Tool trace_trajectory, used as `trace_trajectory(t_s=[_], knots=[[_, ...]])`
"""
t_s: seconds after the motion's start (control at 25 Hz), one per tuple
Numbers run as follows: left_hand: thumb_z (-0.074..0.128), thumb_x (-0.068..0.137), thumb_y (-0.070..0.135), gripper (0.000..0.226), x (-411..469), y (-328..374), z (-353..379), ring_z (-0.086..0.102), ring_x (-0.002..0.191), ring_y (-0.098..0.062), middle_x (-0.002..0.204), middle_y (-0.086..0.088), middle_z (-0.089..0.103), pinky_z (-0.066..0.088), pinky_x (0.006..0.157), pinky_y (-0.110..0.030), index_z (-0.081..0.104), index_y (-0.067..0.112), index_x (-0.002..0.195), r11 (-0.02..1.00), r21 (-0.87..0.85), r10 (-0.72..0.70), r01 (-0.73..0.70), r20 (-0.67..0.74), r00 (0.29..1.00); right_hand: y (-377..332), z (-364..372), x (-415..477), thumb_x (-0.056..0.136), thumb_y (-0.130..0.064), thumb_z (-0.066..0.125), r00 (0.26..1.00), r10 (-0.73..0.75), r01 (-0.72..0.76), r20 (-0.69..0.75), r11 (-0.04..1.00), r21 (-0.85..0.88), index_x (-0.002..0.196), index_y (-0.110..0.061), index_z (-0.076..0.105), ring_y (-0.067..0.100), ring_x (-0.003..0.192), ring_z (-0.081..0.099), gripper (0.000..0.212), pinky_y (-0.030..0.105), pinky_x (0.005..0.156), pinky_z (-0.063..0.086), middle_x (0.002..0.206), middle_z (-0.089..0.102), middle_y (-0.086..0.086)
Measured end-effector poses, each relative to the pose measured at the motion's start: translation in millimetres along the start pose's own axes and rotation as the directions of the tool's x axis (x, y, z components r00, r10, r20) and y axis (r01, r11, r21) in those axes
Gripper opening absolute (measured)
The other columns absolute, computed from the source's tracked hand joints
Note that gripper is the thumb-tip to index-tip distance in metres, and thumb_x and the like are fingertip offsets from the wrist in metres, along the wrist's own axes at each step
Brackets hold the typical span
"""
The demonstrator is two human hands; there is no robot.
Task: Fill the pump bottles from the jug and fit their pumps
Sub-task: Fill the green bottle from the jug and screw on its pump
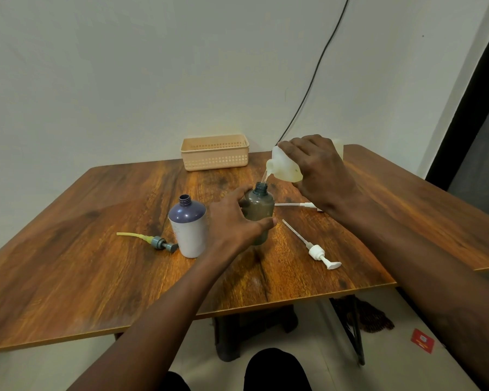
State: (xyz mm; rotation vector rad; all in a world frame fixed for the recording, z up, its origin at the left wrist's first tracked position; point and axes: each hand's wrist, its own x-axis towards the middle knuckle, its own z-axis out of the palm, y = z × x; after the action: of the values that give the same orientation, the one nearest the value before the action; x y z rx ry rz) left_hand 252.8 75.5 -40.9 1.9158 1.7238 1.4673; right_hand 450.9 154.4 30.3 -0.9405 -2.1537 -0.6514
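Pouring from the tipped jug [287,165] gripped in the right hand [319,167], its spout just above the open neck of the upright dark bottle [261,206], which stands mid-table with the left hand's [235,224] fingers wrapped round it

just the one head cam here, wide-angle, looking forward and down over the wooden table [96,249] from the near edge. both forearms reach in from below, wall behind. it sits pretty close in.
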Motion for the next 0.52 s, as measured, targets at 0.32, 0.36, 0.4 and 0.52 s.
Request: trace_trajectory(t_s=[0.32,0.36,0.4,0.52], knots=[[0.085,0.06,0.063,0.099,-1.7,-5.1,0.8,0.065,0.108,-0.01,0.132,0.001,0.069,0.062,0.087,-0.032,0.055,0.025,0.146,1.0,0.007,0.003,-0.003,0.009,1.0,-0.6,-1.7,0.9,0.062,-0.002,0.093,1.0,-0.005,0.005,0.009,1.0,-0.006,0.136,-0.006,0.06,0.041,0.115,0.06,0.081,0.056,0.099,0.047,0.128,0.067,0.019],[0.086,0.061,0.062,0.098,-2.0,-5.7,0.9,0.065,0.108,-0.01,0.132,0.001,0.069,0.062,0.087,-0.032,0.055,0.025,0.146,1.0,0.007,0.003,-0.003,0.009,1.0,-0.7,-1.5,0.9,0.062,-0.003,0.093,1.0,-0.004,0.004,0.012,1.0,-0.006,0.136,-0.006,0.06,0.04,0.115,0.06,0.081,0.057,0.1,0.047,0.129,0.067,0.019],[0.087,0.061,0.061,0.097,-2.4,-6.3,0.7,0.065,0.108,-0.011,0.132,0.001,0.069,0.061,0.087,-0.032,0.055,0.025,0.146,1.0,0.007,0.002,-0.002,0.009,1.0,-0.6,-0.9,1.0,0.062,-0.003,0.093,1.0,-0.002,0.003,0.015,1.0,-0.005,0.136,-0.007,0.059,0.041,0.115,0.06,0.081,0.057,0.1,0.047,0.129,0.066,0.019],[0.084,0.061,0.063,0.097,-3.2,-7.0,0.9,0.066,0.11,-0.012,0.131,0.001,0.069,0.061,0.087,-0.031,0.056,0.025,0.145,1.0,0.006,0.006,-0.006,0.013,1.0,0.0,-0.4,1.4,0.063,-0.003,0.093,1.0,0.0,0.0,0.017,1.0,-0.002,0.136,-0.006,0.06,0.041,0.116,0.06,0.081,0.057,0.1,0.046,0.129,0.066,0.019]])
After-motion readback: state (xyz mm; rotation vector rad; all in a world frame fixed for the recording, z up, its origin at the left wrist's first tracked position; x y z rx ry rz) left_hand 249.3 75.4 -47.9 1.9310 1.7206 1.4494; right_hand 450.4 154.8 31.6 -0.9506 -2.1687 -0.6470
